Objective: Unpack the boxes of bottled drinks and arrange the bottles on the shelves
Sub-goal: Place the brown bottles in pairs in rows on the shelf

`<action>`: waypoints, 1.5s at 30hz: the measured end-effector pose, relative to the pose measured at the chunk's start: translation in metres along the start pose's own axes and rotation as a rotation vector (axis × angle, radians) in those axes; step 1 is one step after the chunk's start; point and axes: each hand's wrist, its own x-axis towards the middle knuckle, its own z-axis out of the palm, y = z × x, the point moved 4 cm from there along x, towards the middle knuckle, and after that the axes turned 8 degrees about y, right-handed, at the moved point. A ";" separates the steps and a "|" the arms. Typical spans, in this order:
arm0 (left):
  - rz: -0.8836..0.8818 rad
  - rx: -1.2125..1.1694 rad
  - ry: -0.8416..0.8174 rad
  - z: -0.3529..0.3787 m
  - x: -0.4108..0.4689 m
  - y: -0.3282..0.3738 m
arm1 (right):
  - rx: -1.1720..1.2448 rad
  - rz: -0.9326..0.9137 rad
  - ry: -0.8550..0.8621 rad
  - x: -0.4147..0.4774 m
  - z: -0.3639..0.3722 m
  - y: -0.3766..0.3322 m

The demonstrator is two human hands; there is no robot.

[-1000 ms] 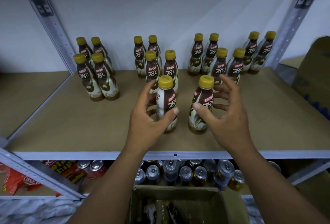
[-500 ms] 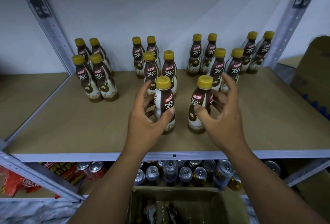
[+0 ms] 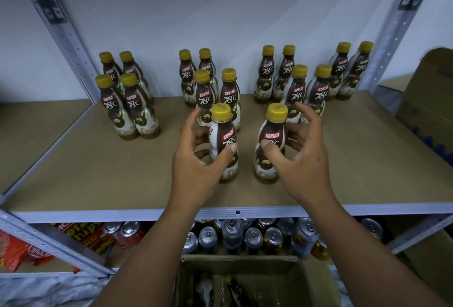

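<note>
Two brown-and-white coffee bottles with yellow caps stand upright side by side near the front of the brown shelf board (image 3: 85, 167). My left hand (image 3: 196, 167) grips the left bottle (image 3: 224, 135), thumb on its front and fingers behind it. My right hand (image 3: 304, 159) holds the right bottle (image 3: 272, 135), with the thumb on its label, the fingers curled at its far side and the index finger raised. Behind them several more of the same bottles (image 3: 297, 91) stand in small groups. An open cardboard box (image 3: 245, 263) below holds more bottles.
Grey metal uprights (image 3: 66, 37) frame the shelf on both sides. The lower shelf carries several drink cans (image 3: 253, 235) and red snack packs (image 3: 14, 252). A closed cardboard box (image 3: 429, 101) stands at the right. The shelf board lies bare to the left and right of the front bottles.
Both hands stay around the two front bottles, which stand in nearly the same spot. My right hand's spread fingers have drawn in closer to its bottle.
</note>
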 end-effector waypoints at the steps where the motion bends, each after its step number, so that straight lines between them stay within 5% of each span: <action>1: -0.001 0.001 0.000 0.000 0.000 -0.001 | 0.011 -0.006 -0.008 0.000 0.000 0.000; 45: -0.056 0.005 -0.111 0.002 0.002 -0.006 | -0.012 -0.034 -0.131 -0.003 0.006 0.008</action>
